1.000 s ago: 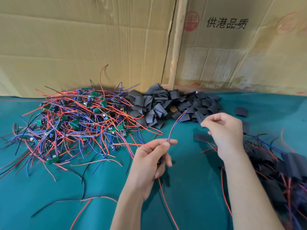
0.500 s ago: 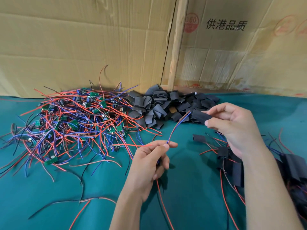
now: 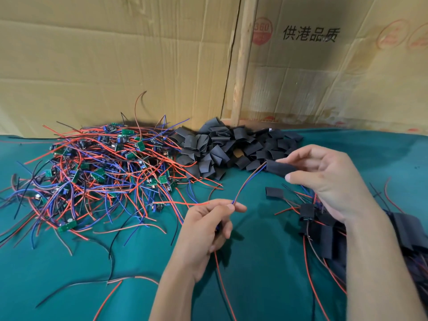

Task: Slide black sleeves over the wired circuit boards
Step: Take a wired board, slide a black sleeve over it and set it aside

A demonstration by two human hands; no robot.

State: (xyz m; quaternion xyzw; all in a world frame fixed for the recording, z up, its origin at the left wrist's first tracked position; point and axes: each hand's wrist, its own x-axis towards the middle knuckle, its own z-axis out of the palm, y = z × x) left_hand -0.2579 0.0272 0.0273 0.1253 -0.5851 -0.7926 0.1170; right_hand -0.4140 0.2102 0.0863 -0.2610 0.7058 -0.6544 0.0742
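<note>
bare cloth [image 3: 266, 262] between hands, wire tangle [image 3: 97, 172] left

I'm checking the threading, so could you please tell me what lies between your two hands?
In the head view, a red and blue wire pair spans from the left hand to the black sleeve in the right hand.

There is only the one view, from a camera on the person's head, so nothing is shared with a second view. It looks forward and down across the green cloth [image 3: 69, 286], wide enough to bend the edges. The left hand [image 3: 203, 230] and right hand [image 3: 328, 179] sit close under the lens, forearms running off the bottom edge. Farther out lie the wire pile [image 3: 97, 172] on the left and the sleeve pile [image 3: 231, 147] at centre. The cardboard [image 3: 115, 66] wall closes the far side, filling the upper part of the view.
</note>
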